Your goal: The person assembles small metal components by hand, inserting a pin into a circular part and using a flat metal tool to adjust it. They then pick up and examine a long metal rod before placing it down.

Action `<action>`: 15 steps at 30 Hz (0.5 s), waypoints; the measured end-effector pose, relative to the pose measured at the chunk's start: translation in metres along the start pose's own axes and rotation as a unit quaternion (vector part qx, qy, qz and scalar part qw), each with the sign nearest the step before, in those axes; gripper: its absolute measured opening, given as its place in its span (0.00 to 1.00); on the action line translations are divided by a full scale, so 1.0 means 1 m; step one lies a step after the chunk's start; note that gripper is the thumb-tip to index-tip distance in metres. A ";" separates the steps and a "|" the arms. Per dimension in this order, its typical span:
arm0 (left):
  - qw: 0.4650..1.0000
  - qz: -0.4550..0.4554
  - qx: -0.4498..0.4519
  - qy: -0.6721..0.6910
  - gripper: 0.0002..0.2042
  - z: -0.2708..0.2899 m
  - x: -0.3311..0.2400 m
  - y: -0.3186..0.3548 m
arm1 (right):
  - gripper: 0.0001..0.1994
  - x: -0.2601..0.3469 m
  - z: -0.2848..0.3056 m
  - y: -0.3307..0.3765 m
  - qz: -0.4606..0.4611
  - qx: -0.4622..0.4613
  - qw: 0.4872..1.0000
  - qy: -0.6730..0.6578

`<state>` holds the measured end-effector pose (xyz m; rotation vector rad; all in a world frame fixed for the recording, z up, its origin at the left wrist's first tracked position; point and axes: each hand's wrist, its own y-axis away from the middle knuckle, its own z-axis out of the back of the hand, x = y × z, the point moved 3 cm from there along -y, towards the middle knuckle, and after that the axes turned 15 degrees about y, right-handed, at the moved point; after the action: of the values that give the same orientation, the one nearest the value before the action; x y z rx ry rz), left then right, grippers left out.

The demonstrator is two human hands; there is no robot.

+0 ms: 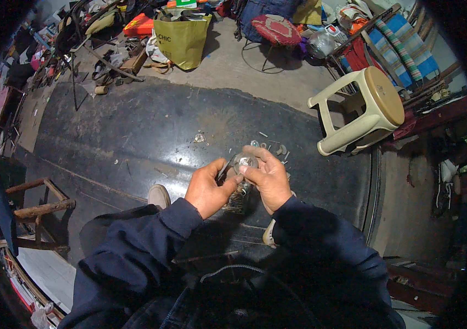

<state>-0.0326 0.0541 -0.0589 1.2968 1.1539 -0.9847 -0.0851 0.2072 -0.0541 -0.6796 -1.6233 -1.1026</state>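
Observation:
In front of me, my right hand (269,178) pinches a small round, translucent grey piece (245,162) between thumb and fingers. A shiny silvery spot shows at the middle of that piece. My left hand (208,189) is closed, its thumb tip reaching the lower edge of the round piece. Something dark and thin (224,171) shows at the left fingers; what it is I cannot make out. Below both hands, partly hidden, is a cluster of thin metallic bits (235,203). Several small loose parts (281,149) lie on the black mat just beyond my right hand.
A black mat (151,120) covers the floor. A cream plastic stool (348,112) lies tipped at the right. Farther off are a yellow-green bag (183,41) and a red-topped round stool (276,29). A wooden frame (44,211) stands at the left. My shoe (159,196) is beside my left hand.

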 end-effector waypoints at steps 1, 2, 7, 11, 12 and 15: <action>1.000 0.002 0.004 0.000 0.10 0.000 0.001 0.000 | 0.25 0.000 -0.001 0.000 -0.009 0.001 1.000 -0.021; 1.000 0.006 0.010 0.000 0.10 0.000 0.002 0.000 | 0.25 0.000 0.000 0.000 -0.009 -0.008 1.000 -0.026; 0.999 -0.020 0.033 0.010 0.07 -0.001 0.005 0.001 | 0.27 0.002 0.003 -0.002 -0.007 -0.022 0.998 -0.050; 0.999 -0.022 0.043 0.014 0.07 -0.002 0.007 0.000 | 0.26 0.006 0.010 -0.006 0.001 -0.058 0.996 -0.063; 0.999 -0.017 0.043 0.023 0.07 -0.002 0.008 0.000 | 0.25 0.008 0.013 -0.007 0.007 -0.069 0.995 -0.076; 0.999 -0.004 0.021 0.035 0.06 0.001 0.008 -0.003 | 0.24 0.011 0.020 -0.009 0.005 -0.051 0.995 -0.089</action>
<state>-0.0343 0.0539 -0.0674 1.3690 1.1988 -0.9808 -0.1052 0.2202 -0.0477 -0.8736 -1.7185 -1.1508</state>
